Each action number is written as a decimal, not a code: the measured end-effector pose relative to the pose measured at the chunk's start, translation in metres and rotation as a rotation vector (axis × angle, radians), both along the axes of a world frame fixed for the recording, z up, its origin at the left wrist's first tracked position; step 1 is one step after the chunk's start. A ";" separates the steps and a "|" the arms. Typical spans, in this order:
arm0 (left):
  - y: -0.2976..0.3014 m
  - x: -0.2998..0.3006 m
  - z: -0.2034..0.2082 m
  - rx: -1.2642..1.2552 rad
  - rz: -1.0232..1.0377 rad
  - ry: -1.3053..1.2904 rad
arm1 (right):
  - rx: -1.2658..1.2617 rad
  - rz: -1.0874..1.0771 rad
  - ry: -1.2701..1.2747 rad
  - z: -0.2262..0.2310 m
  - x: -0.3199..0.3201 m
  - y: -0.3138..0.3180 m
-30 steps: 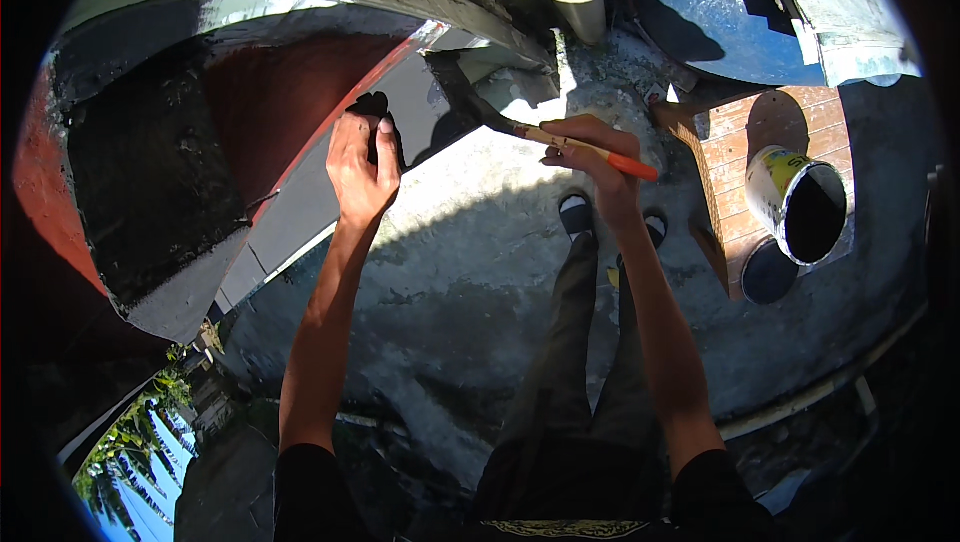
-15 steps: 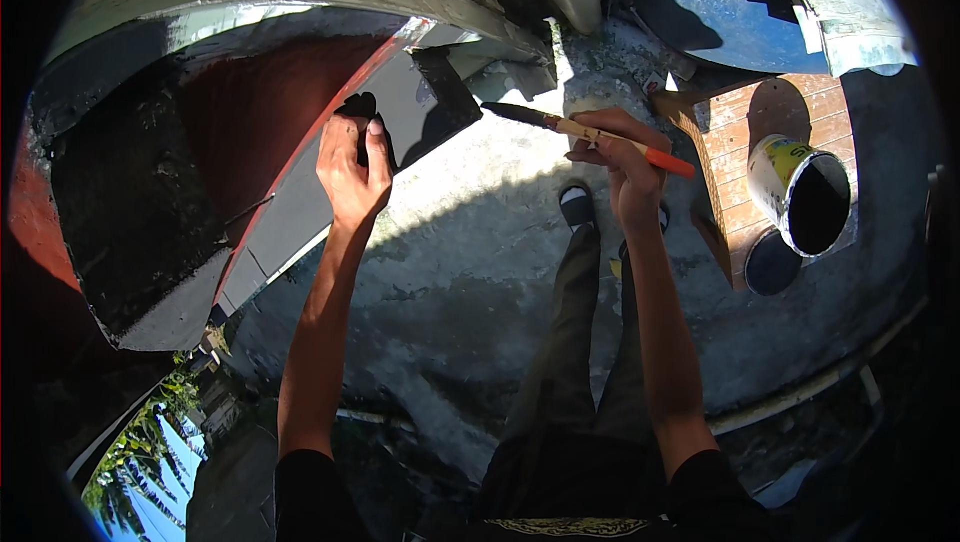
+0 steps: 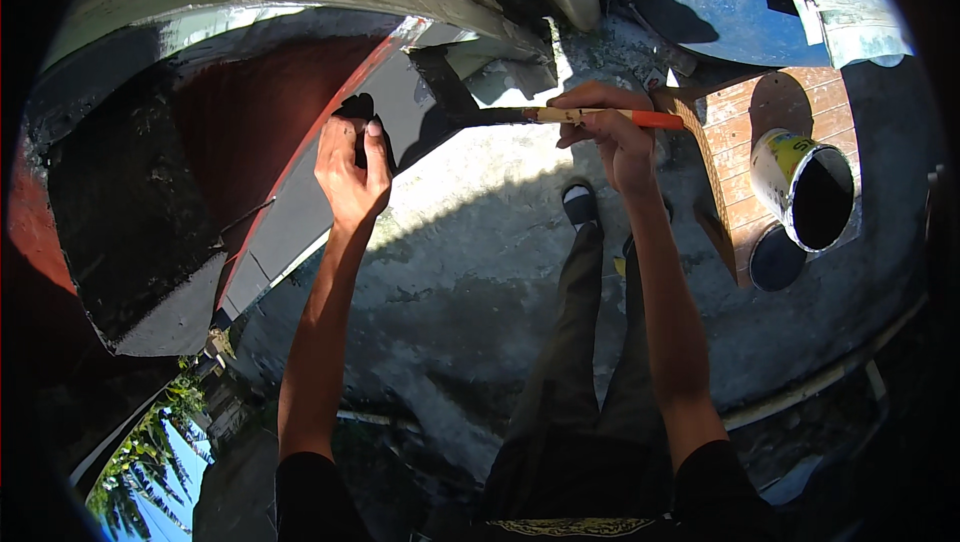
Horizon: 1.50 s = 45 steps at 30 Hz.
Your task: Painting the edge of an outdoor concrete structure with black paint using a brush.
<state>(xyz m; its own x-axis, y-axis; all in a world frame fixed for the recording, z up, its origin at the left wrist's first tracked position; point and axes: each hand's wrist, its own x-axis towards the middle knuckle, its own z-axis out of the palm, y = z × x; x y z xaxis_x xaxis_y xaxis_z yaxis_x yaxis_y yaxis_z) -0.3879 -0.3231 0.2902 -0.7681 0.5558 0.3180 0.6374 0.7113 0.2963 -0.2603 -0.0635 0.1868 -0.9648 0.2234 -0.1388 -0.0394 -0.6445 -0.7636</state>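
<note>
In my right hand [image 3: 622, 142] is a paintbrush [image 3: 575, 116] with a pale, paint-spotted handle and an orange end. Its black bristles meet the right edge of a long grey board [image 3: 290, 207], beside a black painted band [image 3: 445, 82]. My left hand [image 3: 352, 167] rests on the board near its red edge, fingers curled inward around something dark that I cannot make out. Dark shadow lies around those fingers. A paint can [image 3: 778, 167] stands to the right, its inside black.
The can stands on a brown slatted wooden surface [image 3: 725, 127], with a dark round lid [image 3: 776, 260] beside it. A blue rounded surface [image 3: 745, 12] lies at far right. A red and black hull-like form [image 3: 130, 202] fills the left. My feet stand on concrete [image 3: 450, 282].
My right hand has moved slightly left and up, turning the brush nearly level. Its bristles have come from beside the board onto its edge. The left hand stays in place.
</note>
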 end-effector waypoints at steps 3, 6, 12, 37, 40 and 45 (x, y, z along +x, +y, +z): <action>-0.001 0.000 -0.001 -0.004 0.024 -0.024 | 0.100 -0.114 -0.083 -0.002 -0.004 0.001; -0.002 0.000 -0.001 -0.008 0.018 -0.031 | 0.001 -0.085 0.112 -0.002 -0.006 0.003; -0.003 -0.002 -0.002 -0.002 0.022 -0.031 | 0.086 -0.082 -0.111 -0.006 -0.007 0.005; -0.002 0.001 -0.001 -0.001 0.070 -0.072 | -0.233 -0.074 0.036 -0.027 -0.044 -0.001; -0.001 0.000 0.000 0.013 0.062 -0.080 | -0.046 -0.032 -0.203 -0.028 -0.060 0.001; 0.003 0.000 0.002 -0.007 0.033 -0.071 | -0.089 -0.153 0.049 -0.023 -0.073 0.013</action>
